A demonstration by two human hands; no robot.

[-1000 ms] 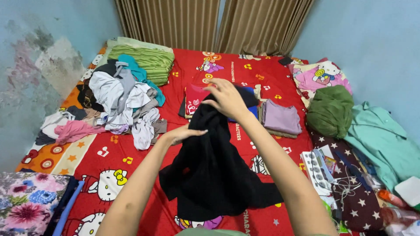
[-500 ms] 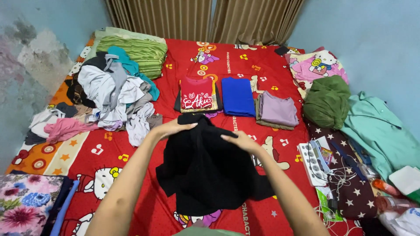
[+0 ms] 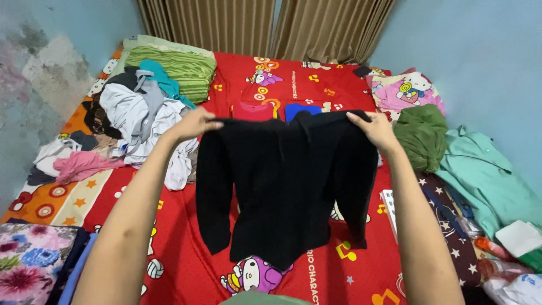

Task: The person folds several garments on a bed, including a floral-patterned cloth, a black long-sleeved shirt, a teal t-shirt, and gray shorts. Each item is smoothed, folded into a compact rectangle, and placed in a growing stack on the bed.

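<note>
Holding a black long-sleeved top [image 3: 285, 186] up by its shoulders over the red bedsheet [image 3: 186, 260], both sleeves hanging free. Left hand [image 3: 195, 123] has its fingers pinched shut on the top's left shoulder edge; right hand [image 3: 374, 129] is clamped the same way on the right shoulder. Top hangs spread flat, hem just above the sheet, not folded yet by the look of it.

Done so far, judging by layout: 2 folded items show behind the top, a red one [image 3: 252, 110] and a blue one [image 3: 302, 108], partly hidden. Left to do: a loose heap of clothes [image 3: 138, 116] near the left hand, a pink garment [image 3: 84, 165] beside it, a green bundle [image 3: 420, 135] and a teal shirt [image 3: 485, 178] on the right. Striped green pillow [image 3: 175, 65] sits at the head of the bed.
</note>
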